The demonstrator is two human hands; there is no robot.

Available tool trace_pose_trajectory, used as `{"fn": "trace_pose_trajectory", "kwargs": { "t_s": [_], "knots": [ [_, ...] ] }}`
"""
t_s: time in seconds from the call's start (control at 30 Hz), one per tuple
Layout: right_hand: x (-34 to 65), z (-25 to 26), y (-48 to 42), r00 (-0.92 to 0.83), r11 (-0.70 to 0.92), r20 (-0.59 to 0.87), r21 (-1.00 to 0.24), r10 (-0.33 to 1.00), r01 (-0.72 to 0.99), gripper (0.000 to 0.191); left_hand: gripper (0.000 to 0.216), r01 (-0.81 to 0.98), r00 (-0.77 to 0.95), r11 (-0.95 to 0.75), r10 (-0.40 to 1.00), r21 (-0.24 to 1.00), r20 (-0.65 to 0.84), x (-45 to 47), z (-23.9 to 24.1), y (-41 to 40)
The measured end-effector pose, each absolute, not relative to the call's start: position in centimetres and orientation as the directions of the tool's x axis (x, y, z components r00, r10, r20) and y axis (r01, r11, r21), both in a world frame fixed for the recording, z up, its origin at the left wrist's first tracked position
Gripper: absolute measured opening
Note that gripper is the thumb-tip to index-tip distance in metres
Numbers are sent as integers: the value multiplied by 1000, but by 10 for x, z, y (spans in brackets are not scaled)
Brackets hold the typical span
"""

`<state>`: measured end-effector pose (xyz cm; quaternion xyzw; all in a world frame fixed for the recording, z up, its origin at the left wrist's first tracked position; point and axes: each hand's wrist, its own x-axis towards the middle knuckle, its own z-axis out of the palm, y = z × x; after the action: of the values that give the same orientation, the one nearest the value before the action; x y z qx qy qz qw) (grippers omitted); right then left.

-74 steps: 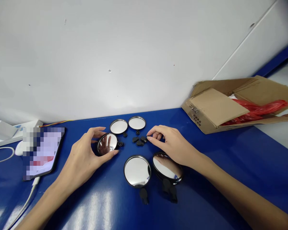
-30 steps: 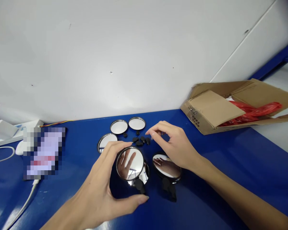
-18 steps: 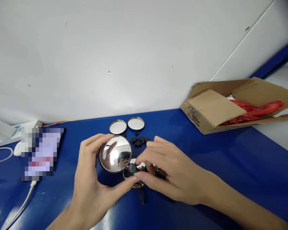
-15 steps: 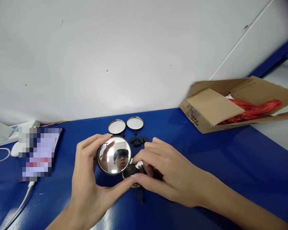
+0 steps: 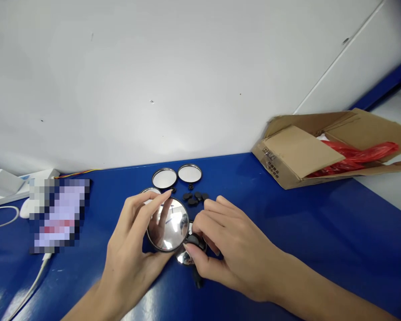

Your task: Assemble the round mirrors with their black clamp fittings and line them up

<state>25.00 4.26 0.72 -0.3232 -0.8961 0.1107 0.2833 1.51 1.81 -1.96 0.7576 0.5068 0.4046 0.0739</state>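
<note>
Blue surface (image 5: 287,232) carries everything in this head view, with the hands working low in the centre. The left hand (image 5: 130,236) is spread wide around a round mirror (image 5: 169,225), holding it by the rim and tilted up off the surface. The right hand (image 5: 234,249) is curled much tighter, fingers and thumb closed on a black rubber knob (image 5: 194,240) at a second mirror (image 5: 183,257), which is mostly hidden and sits just below the first. Holding by rim and knob looks like the sound way, keeping skin off the glass, though the hands are close enough for knuckles to knock.

Just above them lie small black pads (image 5: 195,198), with two mirrors (image 5: 164,178) (image 5: 189,173) beyond, near the far edge where the surface meets the wall (image 5: 200,89). A third mirror (image 5: 150,190) shows just behind the left fingers. Rightward, a long stretch of blue leads to an open cardboard box (image 5: 287,165) holding a red plastic bag (image 5: 357,154). A blurred-out phone (image 5: 56,214) lies to the left.
</note>
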Motion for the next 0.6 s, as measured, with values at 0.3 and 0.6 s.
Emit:
{"fn": "trace_pose_trajectory", "kwargs": {
  "t_s": [0.3,0.6],
  "knots": [
    [249,-1,41,-717,840,452,-169,531,516,38,63,767,248,-503,805,398,540,13,-19,10],
    [252,7,39,-800,893,422,-60,427,445,29,36,848,385,-529,664,39,642,18,-26,2]
  ]
}}
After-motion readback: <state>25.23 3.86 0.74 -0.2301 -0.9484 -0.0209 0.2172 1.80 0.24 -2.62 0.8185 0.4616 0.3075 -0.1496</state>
